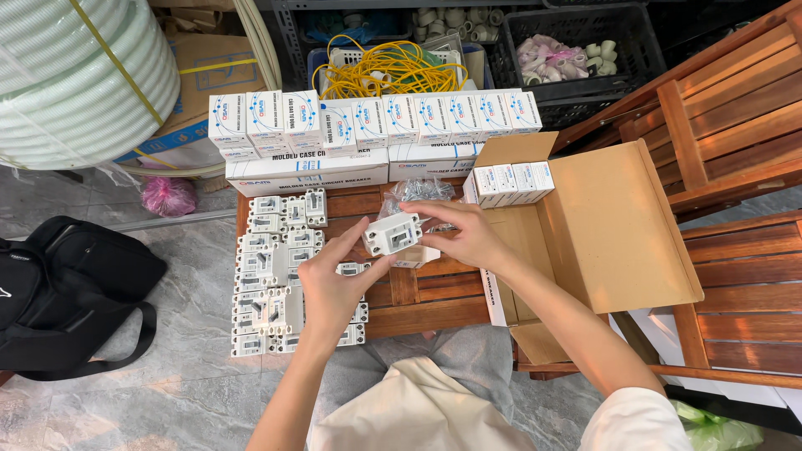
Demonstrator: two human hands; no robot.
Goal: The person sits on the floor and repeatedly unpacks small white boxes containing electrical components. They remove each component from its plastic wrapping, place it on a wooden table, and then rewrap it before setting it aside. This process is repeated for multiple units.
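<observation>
Between your fingertips (373,260) sits one breaker (392,233). Left of them lie loose breakers (271,280) on the table (426,296); right, the open carton (601,234); behind, stacked boxes (376,117).

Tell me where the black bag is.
The black bag lies on the grey floor at the far left of the head view, left of the rows of white breakers.

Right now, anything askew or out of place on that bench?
Nothing damaged or spilled. Both hands hold one white breaker. The unboxed breakers lie in loose, uneven rows, and a clear bag of screws sits crumpled by the open carton.
</observation>
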